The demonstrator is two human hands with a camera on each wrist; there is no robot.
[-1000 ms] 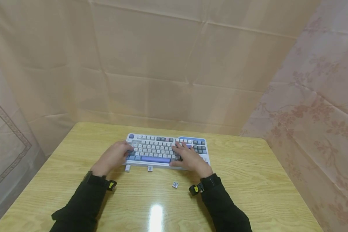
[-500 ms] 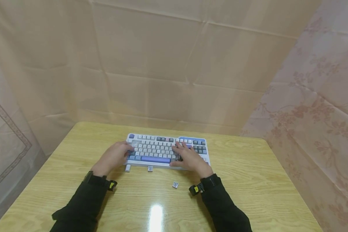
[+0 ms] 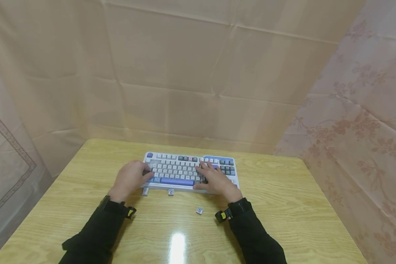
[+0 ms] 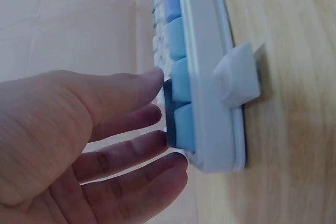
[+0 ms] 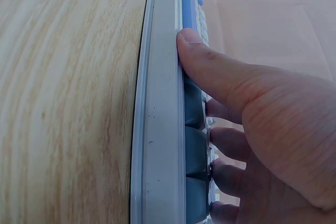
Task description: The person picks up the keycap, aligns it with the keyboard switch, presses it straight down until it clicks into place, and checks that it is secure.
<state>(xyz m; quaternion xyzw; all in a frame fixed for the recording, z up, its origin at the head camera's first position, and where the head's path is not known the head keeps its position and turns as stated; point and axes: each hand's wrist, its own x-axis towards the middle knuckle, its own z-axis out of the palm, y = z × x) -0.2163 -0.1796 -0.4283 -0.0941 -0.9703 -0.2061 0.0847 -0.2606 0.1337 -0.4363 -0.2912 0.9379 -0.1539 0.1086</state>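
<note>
A white keyboard with white, grey and blue-purple keys lies on the table. My left hand is over its left end. In the left wrist view, the thumb tip and fingertips stand apart around a long dark keycap beside the blue keys. My right hand rests spread over the right part of the keys. Its thumb lies on the near edge, beside the space bar. A loose white keycap is just in front of the keyboard's left corner, partly shaded by my left hand.
Two small square loose pieces, white with dark markings, lie nearer me: one square piece close to the keyboard's front edge, another square piece further forward. The wood-grain table ends at a beige cloth behind the keyboard.
My left hand has shifted slightly right, and its thumb has moved toward me, away from the forefinger. My right hand, the keyboard and the loose pieces have stayed put.
</note>
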